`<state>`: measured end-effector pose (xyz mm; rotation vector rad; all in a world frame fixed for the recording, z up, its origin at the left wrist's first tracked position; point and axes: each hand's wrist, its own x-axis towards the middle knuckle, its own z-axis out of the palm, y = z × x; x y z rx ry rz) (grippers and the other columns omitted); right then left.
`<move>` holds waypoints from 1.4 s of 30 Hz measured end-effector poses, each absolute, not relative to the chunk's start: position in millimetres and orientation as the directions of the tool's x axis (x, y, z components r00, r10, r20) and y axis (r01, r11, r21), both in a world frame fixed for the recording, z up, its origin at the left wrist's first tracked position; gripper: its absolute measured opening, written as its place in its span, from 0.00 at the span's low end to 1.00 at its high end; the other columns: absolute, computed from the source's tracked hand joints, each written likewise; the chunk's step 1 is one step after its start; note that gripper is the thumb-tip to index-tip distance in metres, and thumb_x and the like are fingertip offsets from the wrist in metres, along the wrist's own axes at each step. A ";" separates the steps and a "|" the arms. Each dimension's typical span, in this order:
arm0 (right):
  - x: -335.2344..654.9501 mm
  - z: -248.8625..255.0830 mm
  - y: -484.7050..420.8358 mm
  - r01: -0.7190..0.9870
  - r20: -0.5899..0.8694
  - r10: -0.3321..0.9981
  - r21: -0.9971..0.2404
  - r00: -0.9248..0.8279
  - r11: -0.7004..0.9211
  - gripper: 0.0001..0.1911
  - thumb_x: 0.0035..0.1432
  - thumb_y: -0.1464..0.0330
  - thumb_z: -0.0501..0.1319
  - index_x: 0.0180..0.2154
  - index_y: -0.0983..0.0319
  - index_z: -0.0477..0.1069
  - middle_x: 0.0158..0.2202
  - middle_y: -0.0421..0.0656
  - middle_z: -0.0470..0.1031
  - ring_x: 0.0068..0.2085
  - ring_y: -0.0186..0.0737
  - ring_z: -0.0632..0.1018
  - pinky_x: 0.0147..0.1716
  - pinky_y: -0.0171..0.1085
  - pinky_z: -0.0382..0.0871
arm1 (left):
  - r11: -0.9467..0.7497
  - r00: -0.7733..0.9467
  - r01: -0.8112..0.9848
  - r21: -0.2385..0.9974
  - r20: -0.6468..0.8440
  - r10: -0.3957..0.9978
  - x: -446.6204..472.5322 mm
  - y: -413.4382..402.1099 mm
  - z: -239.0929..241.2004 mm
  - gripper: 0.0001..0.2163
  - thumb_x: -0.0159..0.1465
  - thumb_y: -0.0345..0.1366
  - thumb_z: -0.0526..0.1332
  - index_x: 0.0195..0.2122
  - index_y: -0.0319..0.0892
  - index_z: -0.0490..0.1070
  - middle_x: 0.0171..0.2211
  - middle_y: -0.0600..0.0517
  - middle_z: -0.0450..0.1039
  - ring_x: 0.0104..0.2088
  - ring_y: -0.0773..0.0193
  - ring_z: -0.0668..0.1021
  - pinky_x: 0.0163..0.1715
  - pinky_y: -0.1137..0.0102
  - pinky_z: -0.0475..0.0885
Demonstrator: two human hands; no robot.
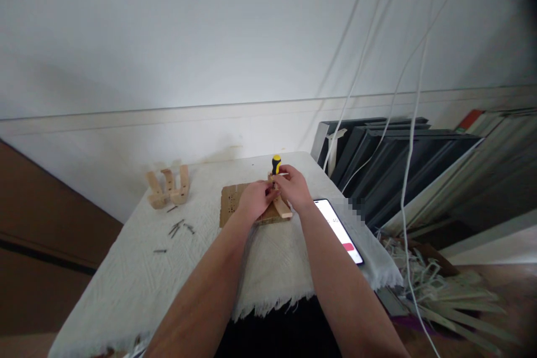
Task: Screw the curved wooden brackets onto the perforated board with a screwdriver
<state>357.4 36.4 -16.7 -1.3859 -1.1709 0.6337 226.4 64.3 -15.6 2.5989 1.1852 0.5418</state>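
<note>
A screwdriver (pixel 276 164) with a yellow and black handle stands upright over a curved wooden hook (pixel 283 209). My right hand (pixel 296 189) is closed around the lower part of the screwdriver, thumb and fingers near its shaft. Beside it, my left hand (pixel 254 199) has its fingers closed on the upper part of the wooden hook. The screwdriver's tip and any screw under it are hidden by my fingers. Under the hook lies a piece of brown cardboard (pixel 229 207) with small holes in it.
Several similar wooden hooks (pixel 180 193) stand at the table's back left, with loose screws (pixel 176 227) in front. A lit phone (pixel 338 229) lies by my right forearm. White cables (pixel 413 123) hang at the right, before dark panels (pixel 394 162). A white cloth (pixel 126 279) covers the table.
</note>
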 end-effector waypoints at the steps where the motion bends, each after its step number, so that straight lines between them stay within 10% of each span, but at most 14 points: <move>1: 358.3 -17.5 36.5 0.281 0.263 0.899 -0.945 0.349 0.167 0.12 0.50 0.63 0.60 0.37 0.60 0.72 0.31 0.40 0.77 0.30 0.37 0.77 0.30 0.36 0.70 | -0.644 0.604 0.675 0.359 0.232 0.763 226.3 64.2 -15.4 0.16 0.66 0.44 0.54 0.38 0.40 0.76 0.35 0.45 0.77 0.35 0.60 0.77 0.36 0.70 0.67; 11: 354.4 -8.7 31.7 0.369 0.247 0.887 -0.924 0.389 0.096 0.14 0.47 0.59 0.64 0.35 0.60 0.71 0.25 0.39 0.74 0.26 0.37 0.75 0.27 0.36 0.68 | -0.631 0.596 0.686 0.362 0.217 0.773 225.9 63.8 -13.3 0.16 0.66 0.45 0.54 0.39 0.40 0.76 0.36 0.45 0.77 0.34 0.60 0.77 0.34 0.70 0.66; 18: 356.6 -12.7 33.0 0.356 0.311 0.894 -0.915 0.323 0.190 0.22 0.50 0.61 0.62 0.48 0.58 0.70 0.41 0.41 0.76 0.29 0.34 0.74 0.31 0.37 0.70 | -0.628 0.597 0.683 0.373 0.211 0.774 226.2 62.3 -11.8 0.18 0.66 0.47 0.53 0.39 0.39 0.77 0.36 0.44 0.77 0.36 0.59 0.77 0.36 0.69 0.67; 42: 356.5 -13.8 32.2 0.509 0.386 0.857 -0.843 0.342 0.177 0.15 0.49 0.60 0.63 0.38 0.59 0.70 0.35 0.39 0.73 0.28 0.34 0.68 0.31 0.37 0.65 | -0.636 0.597 0.690 0.344 0.226 0.770 226.7 63.8 -14.9 0.16 0.66 0.44 0.54 0.37 0.39 0.76 0.36 0.44 0.77 0.35 0.59 0.78 0.35 0.70 0.68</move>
